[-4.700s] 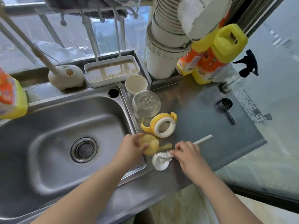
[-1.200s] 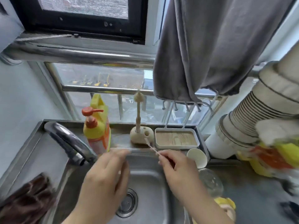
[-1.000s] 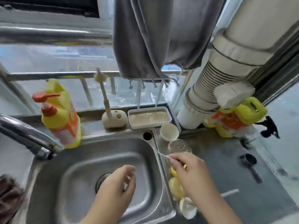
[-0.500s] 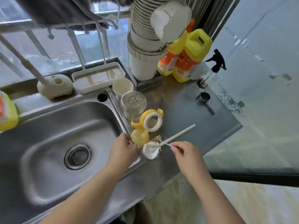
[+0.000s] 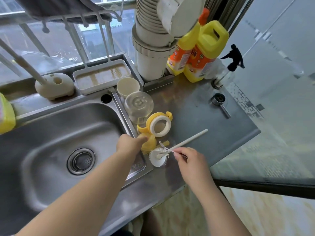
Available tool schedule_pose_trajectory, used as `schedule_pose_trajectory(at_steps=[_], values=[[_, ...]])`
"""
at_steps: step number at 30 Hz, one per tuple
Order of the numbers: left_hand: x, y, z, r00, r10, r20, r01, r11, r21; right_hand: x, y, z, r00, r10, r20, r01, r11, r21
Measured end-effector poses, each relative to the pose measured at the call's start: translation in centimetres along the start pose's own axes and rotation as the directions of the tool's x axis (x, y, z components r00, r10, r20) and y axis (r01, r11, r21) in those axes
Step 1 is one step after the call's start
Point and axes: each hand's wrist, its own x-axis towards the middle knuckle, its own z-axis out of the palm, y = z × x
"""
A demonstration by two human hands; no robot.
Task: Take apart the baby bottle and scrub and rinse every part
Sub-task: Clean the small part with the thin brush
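The left hand (image 5: 131,143) grips the yellow bottle part (image 5: 149,142) at the sink (image 5: 51,133) edge. The right hand (image 5: 189,159) pinches a thin straw brush (image 5: 164,148), whose long axis points up-left toward that part, just beside it on the surface (image 5: 196,116).

Barred window (image 5: 56,45), steel counter (image 5: 196,106), daylight
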Motion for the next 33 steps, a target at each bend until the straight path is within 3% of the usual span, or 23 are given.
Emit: schedule_pose_trajectory(at_steps=[5, 9, 11, 14, 19, 25, 33], values=[[0.7, 0.5, 0.0, 0.988, -0.137, 0.066, 0.148, 0.968, -0.200, 0.8, -0.5, 0.1, 1.000, -0.012, 0.025, 0.012, 1.000, 0.013], [1.3, -0.3, -0.6, 0.957, -0.197, 0.215, 0.276, 0.848, -0.453, 1.7, -1.5, 0.7, 0.998, -0.047, 0.034, 0.046, 0.999, 0.023], [0.8, -0.8, -1.5, 0.948, -0.156, 0.278, 0.290, 0.787, -0.544, 2.0, -2.2, 1.0, 0.996, -0.089, 0.021, 0.088, 0.995, 0.043], [-1.2, -1.5, -4.2, 0.957, 0.028, 0.289, 0.172, 0.748, -0.641, 2.0, -3.9, 0.5, 0.984, -0.174, 0.035, 0.170, 0.981, 0.096], [-4.8, -2.0, -11.1, 0.960, 0.279, 0.020, -0.158, 0.601, -0.783, 1.9, -9.5, -1.9, 0.922, -0.383, 0.052, 0.377, 0.920, 0.104], [-8.0, -1.0, -17.2, 0.854, 0.410, -0.320, -0.512, 0.554, -0.656, 1.8, -18.8, -2.3, 0.794, -0.596, 0.124, 0.595, 0.803, 0.049], [-9.7, -1.9, -21.4, 0.766, 0.426, -0.482, -0.641, 0.440, -0.629, 0.4, -23.6, -1.4, 0.690, -0.708, 0.151, 0.708, 0.703, 0.059]])
